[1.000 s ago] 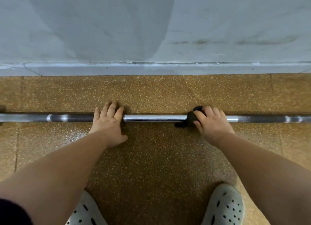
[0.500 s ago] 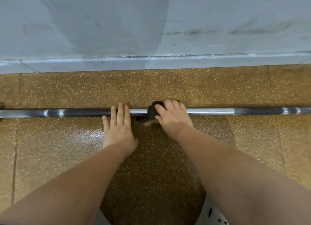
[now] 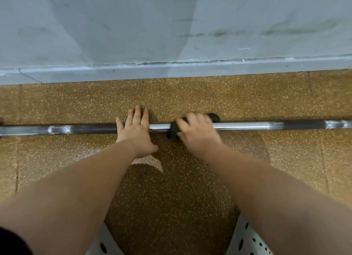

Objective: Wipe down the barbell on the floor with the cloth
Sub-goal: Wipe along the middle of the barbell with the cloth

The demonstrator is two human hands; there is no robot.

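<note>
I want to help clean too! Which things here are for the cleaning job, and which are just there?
For the job:
- barbell, lying on the floor
- dark cloth, wrapped round the bar
- right hand, gripping the cloth
- left hand, pressed flat on the bar

Just there:
- speckled floor
- grey wall
- white shoes

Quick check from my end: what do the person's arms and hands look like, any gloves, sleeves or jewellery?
Both hands, left and right, are bare: no gloves, rings or watch visible. Both forearms are bare too. A dark sleeve edge shows only at the lower left corner, high on the left arm. The right hand looks motion-blurred.
</note>
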